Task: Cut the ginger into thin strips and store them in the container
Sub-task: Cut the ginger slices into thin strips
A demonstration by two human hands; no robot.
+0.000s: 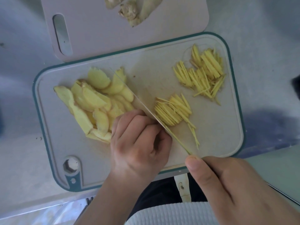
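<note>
Ginger peelings [129,9] lie on the far pink board [90,28].

Two cutting boards on a counter, ginger in three stages.

Near board [219,135]: ginger slices [90,101] heaped at left; knife blade [142,106] running diagonally across the middle; cut strips [173,111] just right of the blade; a further pile of strips [203,73] at the far right corner. Far board [90,30], behind and partly overlapped by the near one, carries ginger peelings [133,10].
</note>
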